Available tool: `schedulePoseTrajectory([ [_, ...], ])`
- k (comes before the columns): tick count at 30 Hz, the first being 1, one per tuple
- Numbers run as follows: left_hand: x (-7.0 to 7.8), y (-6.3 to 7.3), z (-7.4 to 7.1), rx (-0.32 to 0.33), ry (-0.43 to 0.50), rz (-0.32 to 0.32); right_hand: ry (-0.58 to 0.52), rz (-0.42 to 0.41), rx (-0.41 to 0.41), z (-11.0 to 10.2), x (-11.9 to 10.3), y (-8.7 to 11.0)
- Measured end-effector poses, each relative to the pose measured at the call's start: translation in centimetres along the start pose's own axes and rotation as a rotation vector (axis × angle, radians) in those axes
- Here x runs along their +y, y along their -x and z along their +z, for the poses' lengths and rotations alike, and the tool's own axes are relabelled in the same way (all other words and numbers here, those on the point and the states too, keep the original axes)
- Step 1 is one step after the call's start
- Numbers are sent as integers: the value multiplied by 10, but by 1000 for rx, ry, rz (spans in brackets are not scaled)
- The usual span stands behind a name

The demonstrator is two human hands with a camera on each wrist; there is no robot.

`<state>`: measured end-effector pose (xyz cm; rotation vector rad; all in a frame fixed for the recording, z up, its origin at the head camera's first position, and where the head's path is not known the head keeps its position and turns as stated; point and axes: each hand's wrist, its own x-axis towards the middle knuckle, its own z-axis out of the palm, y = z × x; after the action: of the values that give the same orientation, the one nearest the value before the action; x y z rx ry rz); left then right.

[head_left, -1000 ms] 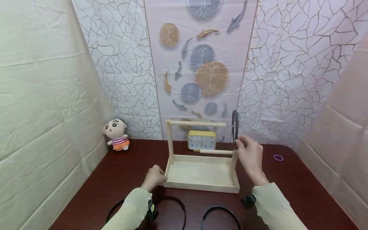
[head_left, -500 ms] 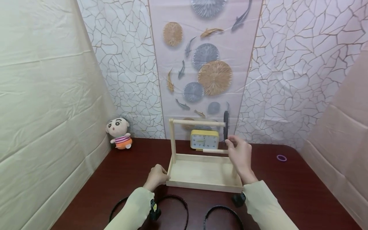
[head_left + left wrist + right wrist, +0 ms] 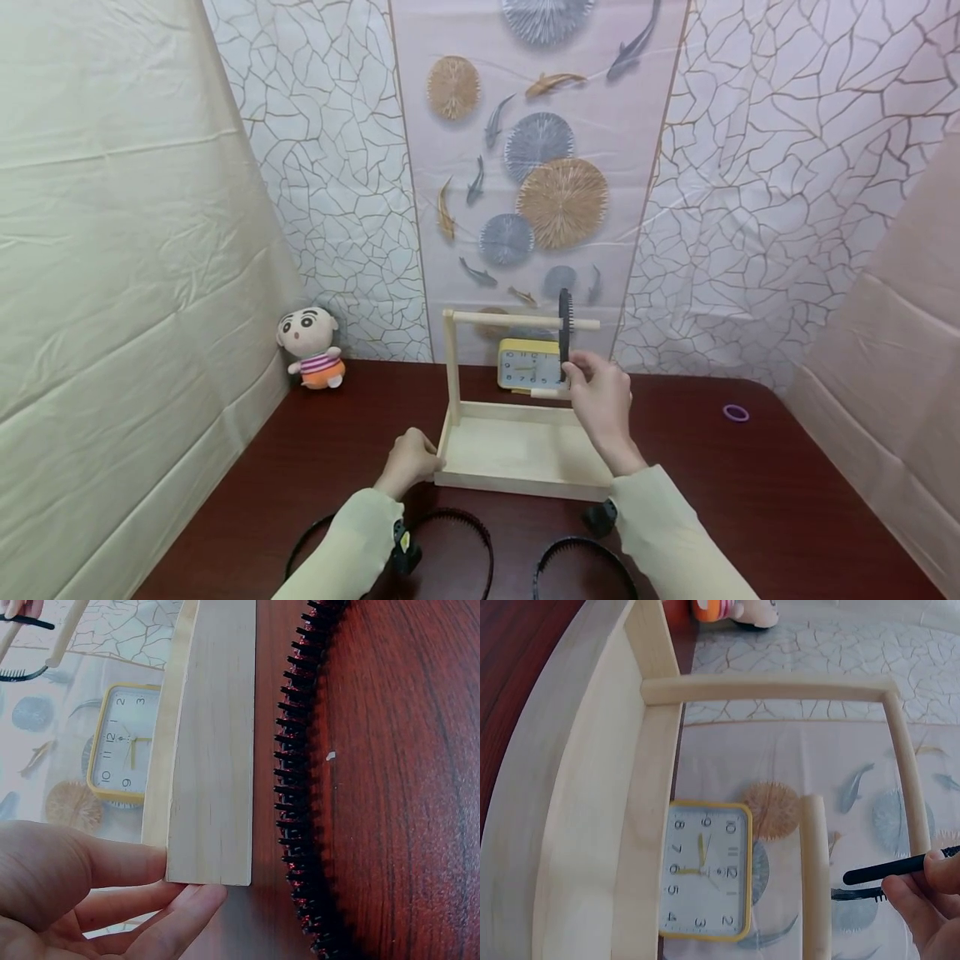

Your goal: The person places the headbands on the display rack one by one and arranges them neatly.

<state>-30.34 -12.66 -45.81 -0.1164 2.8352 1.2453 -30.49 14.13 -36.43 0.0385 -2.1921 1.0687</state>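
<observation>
A pale wooden rack (image 3: 517, 482) with a tray base stands on the table, two rods held above it by posts. My left hand (image 3: 408, 461) grips the tray's front left corner, thumb and fingertips on the wood (image 3: 210, 787) in the left wrist view. My right hand (image 3: 602, 398) pinches a black toothed headband (image 3: 565, 321) by its lower end. In the head view the headband stands upright and crosses the upper rod (image 3: 506, 320) near that rod's free right end. The lower rod (image 3: 815, 877) lies close to the headband's ends in the right wrist view.
A yellow clock (image 3: 525, 367) stands behind the rack. Dark headbands (image 3: 581, 542) lie on the table's near side, one partly under the left forearm. A plush doll (image 3: 311, 348) sits at the back left, a purple ring (image 3: 736, 412) at the right.
My right hand has carried the headband leftward, from beyond the upper rod's free end to a place overlapping that rod. The left hand keeps its grip on the tray corner.
</observation>
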Motion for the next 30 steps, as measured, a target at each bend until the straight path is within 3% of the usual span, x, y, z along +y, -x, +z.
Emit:
schedulePoseTrajectory([
  [12,-1,0,0,10,3,1,-106,-8,-80,29,-20,4],
  [30,-2,2,-2,3,35,17,-161,-55,-123,68,-41,20],
])
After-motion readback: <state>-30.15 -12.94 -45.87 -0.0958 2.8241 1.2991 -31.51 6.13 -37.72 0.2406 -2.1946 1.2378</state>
